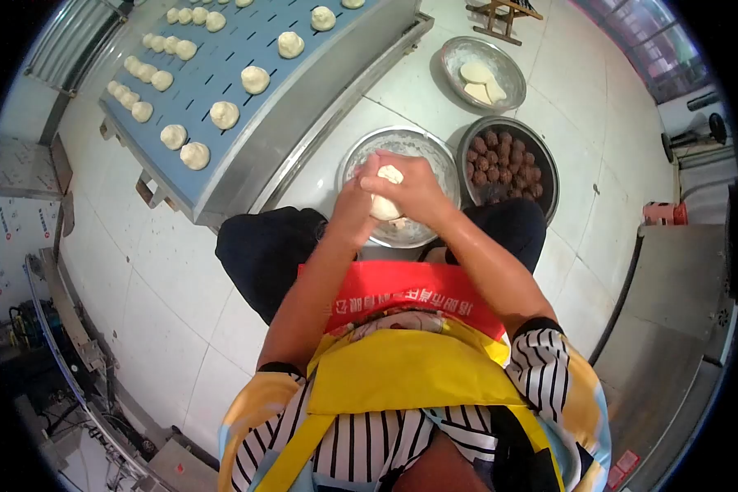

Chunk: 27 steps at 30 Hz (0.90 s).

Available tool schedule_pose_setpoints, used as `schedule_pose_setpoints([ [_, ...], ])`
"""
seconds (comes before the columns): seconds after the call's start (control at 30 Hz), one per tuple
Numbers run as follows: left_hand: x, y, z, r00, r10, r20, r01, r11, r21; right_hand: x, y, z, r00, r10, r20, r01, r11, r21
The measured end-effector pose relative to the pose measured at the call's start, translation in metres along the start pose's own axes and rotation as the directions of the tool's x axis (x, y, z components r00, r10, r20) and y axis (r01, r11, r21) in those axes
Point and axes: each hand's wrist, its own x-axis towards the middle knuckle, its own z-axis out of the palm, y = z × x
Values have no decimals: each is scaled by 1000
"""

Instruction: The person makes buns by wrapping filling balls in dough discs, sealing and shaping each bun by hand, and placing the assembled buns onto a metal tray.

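Over a metal bowl (443,160) on the floor, both hands are closed around one lump of pale dough (385,209). My left hand (357,201) cups it from the left side. My right hand (414,189) wraps over it from the right, with the thumb laid across. A bit of dough bulges out at the top between the fingers, and the rest shows below the thumb. The bowl's inside is smeared with white flour or dough residue. Part of the dough is hidden by the fingers.
Right of the bowl, a dark basin (555,193) holds several brown balls of filling (500,160). Behind it another metal bowl (521,78) contains pale dough pieces (481,82). At left stands a blue slotted surface (209,74) in a metal frame, bearing rows of dough balls (225,115).
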Motion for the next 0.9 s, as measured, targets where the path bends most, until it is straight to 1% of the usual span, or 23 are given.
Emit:
schedule_pose_setpoints([
  [0.1,-5,-1,-1,999,-1,-39,0,1000,-20,1,-7,1,1000,-12,17,8,983,186],
  [0.2,-14,19,4,992,-115,59,109,989,101,-2,-12,-6,982,48,185,-106,943,316],
  [0.23,-15,24,5,985,-150,88,136,980,144,-1,-10,-5,993,39,115,-62,978,201],
  [0.27,0,3,-4,999,-29,18,30,999,-29,1,-7,-3,999,19,46,-22,996,81],
  [0.3,0,1,5,998,24,-49,-29,995,-92,4,-2,-1,1000,-14,-17,13,999,-41],
  [0.33,-3,-1,12,991,72,-117,-89,985,-150,5,5,7,985,-123,-122,103,983,-154],
  [0.37,-7,-1,18,977,104,-186,-142,969,-204,4,-3,4,998,-29,-50,30,999,13],
  [0.4,-11,2,19,973,126,-195,-147,984,-98,2,-16,-2,998,55,39,-61,983,172],
  [0.43,-13,9,12,996,37,-81,-37,999,-3,0,-23,-7,983,122,139,-161,934,318],
  [0.47,-15,21,2,998,-64,26,61,993,105,0,-19,-6,988,88,129,-126,936,330],
  [0.5,-16,28,-2,977,-174,120,145,965,221,1,-10,-5,991,54,119,-92,935,341],
  [0.53,-13,24,4,990,-130,49,110,952,286,2,-5,-4,994,17,110,-55,934,352],
  [0.6,-12,5,17,992,82,-100,-80,996,28,2,-7,3,999,14,-42,-10,995,101],
  [0.63,-9,-2,19,966,174,-191,-193,977,-89,4,-8,5,993,-7,-117,3,1000,-29],
  [0.67,-8,-2,22,963,192,-189,-216,969,-118,5,-8,7,993,16,-120,-10,999,51],
  [0.7,-11,1,19,974,191,-126,-181,980,83,4,-9,4,998,26,-50,-19,992,128],
  [0.73,-16,8,13,982,176,-62,-152,948,279,4,-11,-2,999,30,21,-34,979,202],
  [0.77,-17,15,13,997,31,-67,-17,982,186,4,-13,-5,995,30,91,-54,960,273],
  [0.8,-18,22,13,991,-115,-71,122,988,95,4,-8,-5,994,74,78,-93,958,270],
  [0.87,-8,5,11,994,35,-102,-35,999,-3,7,2,0,987,150,55,-159,952,262],
  [0.9,-6,1,15,986,111,-124,-118,992,-48,8,2,3,992,124,-8,-119,966,228],
])
